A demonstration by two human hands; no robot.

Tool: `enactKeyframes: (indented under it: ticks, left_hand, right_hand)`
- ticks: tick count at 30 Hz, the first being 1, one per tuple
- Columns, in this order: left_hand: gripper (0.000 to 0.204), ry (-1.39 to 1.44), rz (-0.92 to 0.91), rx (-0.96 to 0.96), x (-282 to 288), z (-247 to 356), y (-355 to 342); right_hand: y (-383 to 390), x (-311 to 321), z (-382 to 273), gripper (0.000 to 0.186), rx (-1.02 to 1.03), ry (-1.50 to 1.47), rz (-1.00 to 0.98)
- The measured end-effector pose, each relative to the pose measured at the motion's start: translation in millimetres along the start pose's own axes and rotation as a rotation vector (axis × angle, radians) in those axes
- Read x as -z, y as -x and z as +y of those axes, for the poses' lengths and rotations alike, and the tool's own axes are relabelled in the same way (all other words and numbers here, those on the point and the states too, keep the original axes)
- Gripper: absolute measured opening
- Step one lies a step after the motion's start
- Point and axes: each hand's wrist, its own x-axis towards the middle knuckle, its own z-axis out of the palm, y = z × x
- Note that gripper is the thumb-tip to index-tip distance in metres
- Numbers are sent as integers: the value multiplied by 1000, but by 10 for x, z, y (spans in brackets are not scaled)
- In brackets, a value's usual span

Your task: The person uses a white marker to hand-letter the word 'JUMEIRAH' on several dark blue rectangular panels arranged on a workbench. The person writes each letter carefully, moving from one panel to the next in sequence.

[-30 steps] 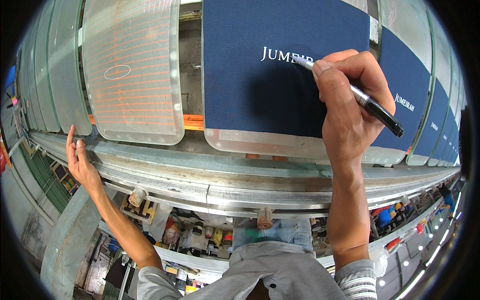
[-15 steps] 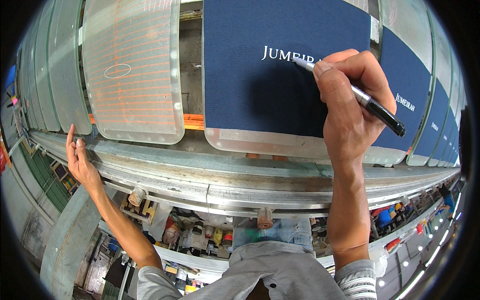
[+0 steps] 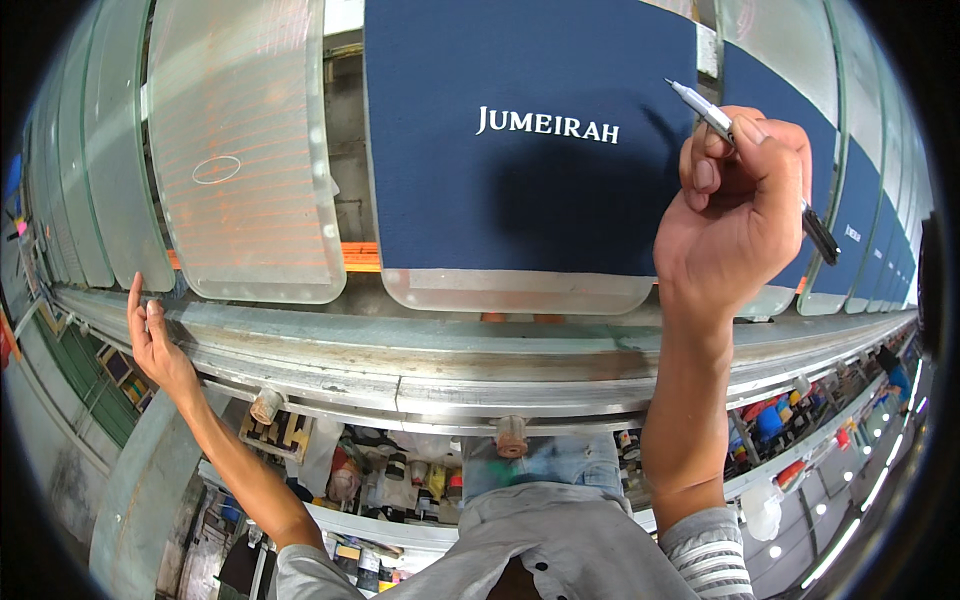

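Note:
My right hand (image 3: 735, 215) is closed around a slim marker pen (image 3: 706, 108), silver-grey with a black end and a fine tip. The tip points up and left, above and right of white lettering (image 3: 548, 125) on a dark blue sheet (image 3: 430, 210). That sheet lies over a pale translucent panel (image 3: 515, 293), whose rounded near edge shows below it. I cannot tell whether the tip touches the sheet. At the far left my left hand (image 3: 165, 350) holds nothing. Its forefinger is stretched out at the near end of a clear panel (image 3: 120, 215).
A panel with faint orange lines (image 3: 250, 225) and a white oval stands left of the blue sheet. More blue-covered panels (image 3: 855, 190) follow on the right. A metal rail (image 3: 450, 370) runs along the near side, above a shelf (image 3: 385, 535) cluttered with bottles and pots.
My right hand has lifted the pen off the lettering and moved right, uncovering all the letters. The panels sit slightly further left in view. My left hand stays by the panel end.

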Motion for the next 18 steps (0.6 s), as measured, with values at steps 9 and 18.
enactKeyframes:
  ticks: [9,18]
  left_hand:
    - [38,-12,14,-31,-17,-51,-17]
    - [38,-19,-14,1,31,-139,-23]
  right_hand:
    - [-19,-29,23,14,-56,23,28]
    - [1,-67,27,14,-75,25,40]
